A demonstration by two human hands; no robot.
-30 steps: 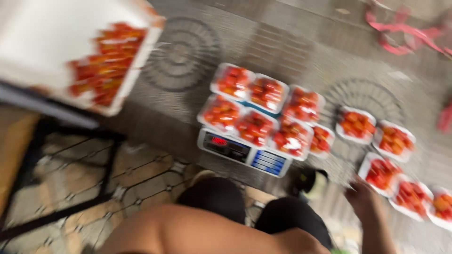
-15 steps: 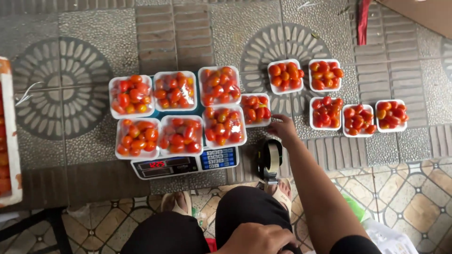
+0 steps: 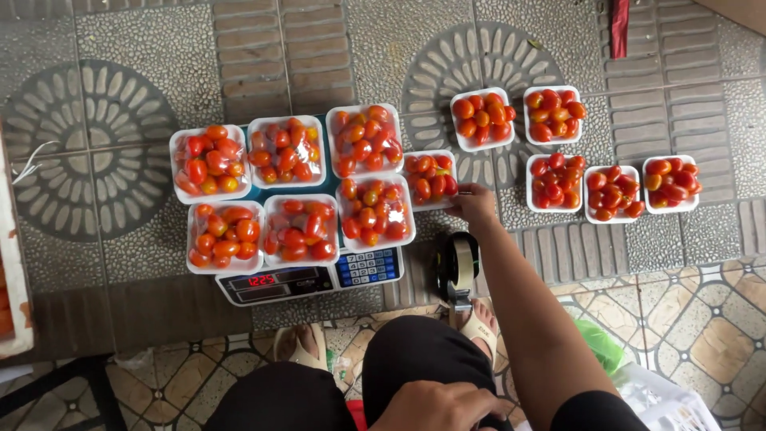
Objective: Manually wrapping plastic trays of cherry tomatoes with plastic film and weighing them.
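Red-and-orange load: six clear plastic trays of cherry tomatoes (image 3: 291, 191) sit in two rows of three on a digital scale (image 3: 311, 281), which stands on the floor (image 3: 112, 199).
Material underfoot: grey patterned paving gives way to brown ornamental tiles on the near side of the scale.
White crate edge (image 3: 14, 303): far to the left of the scale, at the picture's border, with a glimpse of orange inside.
Scale front: a lit red readout panel and a blue keypad face the person, below the trays.
Left hand (image 3: 443, 405): resting on the person's dark-clad knee, on the near side of the scale and well apart from it; fingers loosely curled, grasping nothing.
Seventh tray (image 3: 430, 178): on the paving just beside the scale's right edge, touching the nearest tray on the scale.
Right hand (image 3: 472, 203): arm stretched out, fingers at the seventh tray's right near corner; they touch its rim, but whether they pinch it cannot be told.
Tape dispenser (image 3: 460, 267): black, upright on the floor just right of the scale's keypad, directly under the outstretched forearm.
Sandalled feet: one below the scale, one beside the dispenser.
Further trays: two (image 3: 517, 115) lie right of the scale at its far row's level, three more (image 3: 611, 190) in a line beyond the right hand.
Red strap (image 3: 620, 28): on the paving at the upper right, well apart from the scale.
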